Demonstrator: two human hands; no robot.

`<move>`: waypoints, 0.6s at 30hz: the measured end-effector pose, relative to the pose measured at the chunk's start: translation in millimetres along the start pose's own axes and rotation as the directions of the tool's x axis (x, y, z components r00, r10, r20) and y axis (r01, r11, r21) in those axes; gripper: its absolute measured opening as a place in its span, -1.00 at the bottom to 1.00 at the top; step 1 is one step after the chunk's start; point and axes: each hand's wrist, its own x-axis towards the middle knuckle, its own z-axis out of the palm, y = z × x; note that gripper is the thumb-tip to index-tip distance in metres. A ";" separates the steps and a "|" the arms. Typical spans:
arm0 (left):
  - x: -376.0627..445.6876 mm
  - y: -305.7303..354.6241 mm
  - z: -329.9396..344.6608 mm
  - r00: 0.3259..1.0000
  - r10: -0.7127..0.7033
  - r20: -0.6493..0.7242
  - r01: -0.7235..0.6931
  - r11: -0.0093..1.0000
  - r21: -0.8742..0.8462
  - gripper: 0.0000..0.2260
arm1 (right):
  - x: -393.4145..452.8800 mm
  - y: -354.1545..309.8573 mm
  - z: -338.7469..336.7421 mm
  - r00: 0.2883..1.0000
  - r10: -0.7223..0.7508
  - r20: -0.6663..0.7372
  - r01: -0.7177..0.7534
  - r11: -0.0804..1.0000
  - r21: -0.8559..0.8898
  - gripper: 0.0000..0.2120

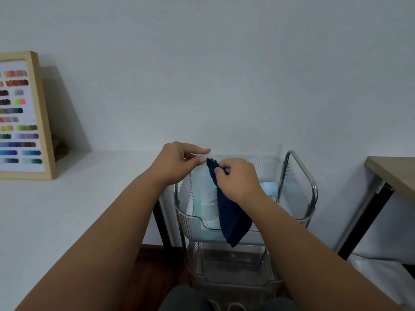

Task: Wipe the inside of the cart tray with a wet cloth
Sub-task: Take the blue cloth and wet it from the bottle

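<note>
A dark blue cloth [232, 217] hangs down over the top tray [298, 198] of a clear ribbed plastic cart. My right hand [238, 179] pinches the cloth near its upper corner, above the tray. Just left of that corner, my left hand [177, 161] has its fingers partly curled, the fingertips close to the cloth's top edge; whether they touch it is unclear. A pale green bottle [206, 198] stands inside the tray, partly behind the cloth.
A light blue item [269, 188] lies in the tray's far right. The cart's lower tray [233, 265] sits beneath. A white table [67, 209] with a framed colour-swatch board [24, 115] is on the left; a wooden desk [393, 173] stands right.
</note>
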 end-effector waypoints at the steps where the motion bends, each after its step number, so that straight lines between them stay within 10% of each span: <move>1: -0.2 -0.6 0.6 1.000 -0.001 -0.006 0.001 1.000 -0.010 -0.79 | 1.7 1.6 0.8 1.000 0.020 -0.008 -0.020 1.000 0.014 -0.77; 12: -7.9 -1.3 4.6 0.999 0.003 -0.038 -0.006 0.996 -0.094 -0.77 | 51.1 22.0 -4.5 0.953 0.214 0.215 -0.258 0.944 0.206 -0.75; 18: -20.7 0.9 18.6 0.983 0.054 -0.176 -0.060 0.998 -0.030 -0.74 | 7.4 41.8 10.3 0.914 0.313 0.258 -0.405 0.737 0.541 -0.88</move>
